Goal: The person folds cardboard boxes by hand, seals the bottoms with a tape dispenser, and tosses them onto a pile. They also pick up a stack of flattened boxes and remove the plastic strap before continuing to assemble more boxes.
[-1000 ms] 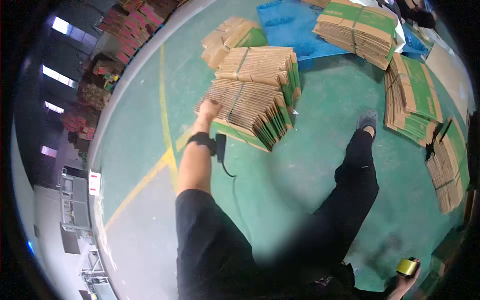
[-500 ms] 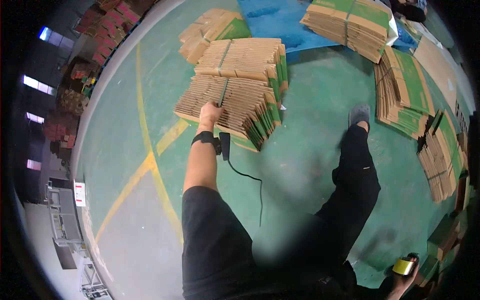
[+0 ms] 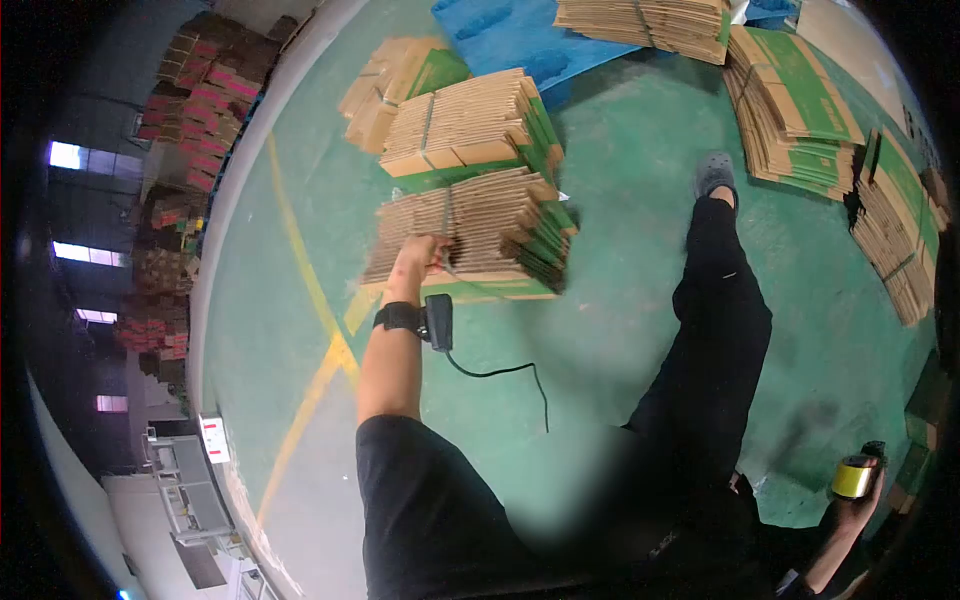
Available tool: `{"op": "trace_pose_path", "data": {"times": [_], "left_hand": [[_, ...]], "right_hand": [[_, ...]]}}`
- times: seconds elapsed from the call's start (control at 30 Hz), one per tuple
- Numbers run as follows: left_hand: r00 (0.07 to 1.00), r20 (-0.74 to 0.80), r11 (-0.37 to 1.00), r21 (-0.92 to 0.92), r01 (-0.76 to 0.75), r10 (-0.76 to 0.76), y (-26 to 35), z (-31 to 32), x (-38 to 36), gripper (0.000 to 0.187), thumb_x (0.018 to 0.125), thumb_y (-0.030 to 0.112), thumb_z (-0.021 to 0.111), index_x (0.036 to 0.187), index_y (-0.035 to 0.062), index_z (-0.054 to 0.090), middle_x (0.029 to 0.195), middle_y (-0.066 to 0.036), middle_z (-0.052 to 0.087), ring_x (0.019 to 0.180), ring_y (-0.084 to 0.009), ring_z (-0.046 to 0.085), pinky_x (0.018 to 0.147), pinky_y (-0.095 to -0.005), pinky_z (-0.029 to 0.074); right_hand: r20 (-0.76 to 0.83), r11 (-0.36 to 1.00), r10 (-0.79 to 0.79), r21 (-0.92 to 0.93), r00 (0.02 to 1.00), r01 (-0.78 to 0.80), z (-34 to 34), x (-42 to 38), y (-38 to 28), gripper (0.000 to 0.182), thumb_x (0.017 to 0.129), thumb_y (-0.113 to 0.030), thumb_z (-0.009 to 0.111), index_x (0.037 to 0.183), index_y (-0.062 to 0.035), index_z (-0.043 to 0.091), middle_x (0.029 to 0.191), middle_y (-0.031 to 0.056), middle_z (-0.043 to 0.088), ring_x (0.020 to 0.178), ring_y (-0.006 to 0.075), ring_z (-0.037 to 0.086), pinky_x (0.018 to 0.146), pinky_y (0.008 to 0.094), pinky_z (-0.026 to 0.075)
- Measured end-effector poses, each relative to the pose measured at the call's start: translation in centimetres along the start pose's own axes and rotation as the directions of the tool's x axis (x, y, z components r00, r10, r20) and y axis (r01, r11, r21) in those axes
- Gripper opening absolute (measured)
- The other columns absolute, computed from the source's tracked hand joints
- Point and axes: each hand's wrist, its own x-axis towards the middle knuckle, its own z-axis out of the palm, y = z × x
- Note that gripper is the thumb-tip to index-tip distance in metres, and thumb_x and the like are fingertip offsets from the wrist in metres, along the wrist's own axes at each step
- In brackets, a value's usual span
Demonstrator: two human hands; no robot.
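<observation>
A strapped bundle of flattened cardboard boxes (image 3: 490,225) lies on the floor, brown edges up with green printed sides. My left hand (image 3: 425,253) is closed around the bundle's strap (image 3: 449,215) near its front edge. A black band with a small black device and a cable is on my left wrist. At the lower right, my right hand (image 3: 857,508) is wrapped round a roll of yellow tape (image 3: 853,478) with a black part at its top. Another strapped bundle (image 3: 455,120) stands just behind the one I hold.
A third bundle (image 3: 385,90) lies at the far left, beside a blue pallet (image 3: 540,40). More bundles (image 3: 795,90) are on the right, one of them tilted (image 3: 895,240). Yellow lines (image 3: 300,240) mark the green floor. Stacked goods (image 3: 195,120) line the left wall.
The held bundle has turned and separated from the one behind it, with a gap of floor now between them. The view has shifted. My right hand still holds the tape.
</observation>
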Motion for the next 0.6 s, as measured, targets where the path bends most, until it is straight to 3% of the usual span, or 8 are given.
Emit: {"op": "trace_pose_path", "data": {"times": [0.03, 0.07, 0.17, 0.23, 0.33, 0.47, 0.53, 0.6], "left_hand": [[0.998, 0.061, 0.995, -0.099, 0.005, 0.001, -0.4, 0.1, 0.0, 0.018, 0.070, 0.020, 0.066, 0.067, 0.0056, 0.055, 0.060, -0.003, 0.048, 0.051, -0.0157, 0.048, 0.044, -0.0297, 0.043], [0.999, -0.028, 0.995, -0.102, 0.013, -0.016, 1.1, 1.5, -2.7, 0.017, 0.070, 0.016, 0.065, 0.063, 0.0083, 0.052, 0.057, -0.001, 0.045, 0.047, -0.0143, 0.044, 0.042, -0.0281, 0.040], [0.998, 0.059, 0.958, -0.288, 0.013, 0.004, 2.2, 2.1, -4.6, 0.019, 0.070, 0.015, 0.065, 0.061, 0.0088, 0.049, 0.052, -0.001, 0.042, 0.043, -0.0134, 0.040, 0.040, -0.0271, 0.035], [0.999, -0.047, 0.957, -0.289, -0.027, 0.014, 2.0, 2.8, -4.5, 0.018, 0.072, 0.016, 0.062, 0.062, 0.0076, 0.050, 0.050, 0.000, 0.043, 0.040, -0.0114, 0.039, 0.037, -0.0251, 0.029], [0.993, -0.008, 0.898, -0.426, -0.107, 0.115, 3.9, 4.0, -8.6, 0.014, 0.073, 0.018, 0.059, 0.067, 0.0063, 0.055, 0.050, 0.000, 0.045, 0.041, -0.0098, 0.040, 0.037, -0.0238, 0.029], [0.951, 0.072, 0.846, -0.480, -0.230, 0.299, 9.2, 5.9, -14.2, 0.013, 0.077, 0.018, 0.055, 0.074, 0.0058, 0.057, 0.054, 0.002, 0.049, 0.043, -0.0088, 0.043, 0.039, -0.0212, 0.031], [0.912, 0.106, 0.827, -0.471, -0.305, 0.397, 12.9, 7.3, -18.3, 0.014, 0.080, 0.017, 0.051, 0.078, 0.0044, 0.057, 0.056, 0.005, 0.050, 0.046, -0.0065, 0.045, 0.039, -0.0188, 0.030], [0.874, 0.126, 0.789, -0.505, -0.350, 0.469, 16.4, 8.5, -21.6, 0.014, 0.080, 0.017, 0.051, 0.077, 0.0045, 0.057, 0.055, 0.006, 0.049, 0.046, -0.0059, 0.044, 0.039, -0.0185, 0.029]], "right_hand": [[-0.016, 1.000, -0.016, 0.013, 1.000, 0.016, -1.1, 0.5, -0.2, 0.028, 0.089, -0.029, 0.047, 0.104, -0.0072, 0.054, 0.098, 0.0024, 0.058, 0.088, 0.0145, 0.055, 0.081, 0.0338, 0.044], [0.290, 0.999, 0.044, 0.010, 0.956, -0.049, -1.1, 0.6, -0.4, 0.028, 0.089, -0.028, 0.047, 0.106, -0.0065, 0.054, 0.102, 0.0025, 0.059, 0.092, 0.0134, 0.056, 0.083, 0.0342, 0.044], [0.227, 0.998, 0.046, 0.026, 0.973, -0.053, -3.4, 1.6, -1.5, 0.029, 0.088, -0.027, 0.049, 0.108, -0.0060, 0.054, 0.105, 0.0032, 0.059, 0.096, 0.0136, 0.056, 0.086, 0.0348, 0.043], [0.136, 0.996, -0.015, 0.089, 0.991, 0.003, -4.4, 1.7, -1.7, 0.030, 0.087, -0.026, 0.050, 0.110, -0.0053, 0.053, 0.106, 0.0036, 0.060, 0.098, 0.0139, 0.056, 0.087, 0.0356, 0.043], [0.353, 0.994, -0.033, 0.107, 0.935, -0.006, -2.5, 1.1, -1.9, 0.028, 0.087, -0.025, 0.052, 0.106, -0.0054, 0.054, 0.100, 0.0024, 0.061, 0.094, 0.0144, 0.057, 0.087, 0.0374, 0.044], [0.263, 0.972, -0.096, 0.234, 0.960, 0.034, -3.8, 1.3, -2.2, 0.023, 0.087, -0.025, 0.052, 0.101, -0.0063, 0.055, 0.095, 0.0022, 0.061, 0.090, 0.0145, 0.058, 0.084, 0.0384, 0.045], [0.104, 0.949, -0.074, 0.313, 0.992, 0.038, -4.3, 0.8, -2.6, 0.021, 0.087, -0.024, 0.053, 0.098, -0.0064, 0.055, 0.093, 0.0026, 0.061, 0.087, 0.0141, 0.058, 0.085, 0.0389, 0.045], [0.103, 0.936, -0.129, 0.342, 0.986, 0.087, -4.5, 0.2, -2.6, 0.021, 0.087, -0.024, 0.053, 0.098, -0.0067, 0.055, 0.093, 0.0027, 0.061, 0.086, 0.0140, 0.058, 0.085, 0.0394, 0.045]]}}
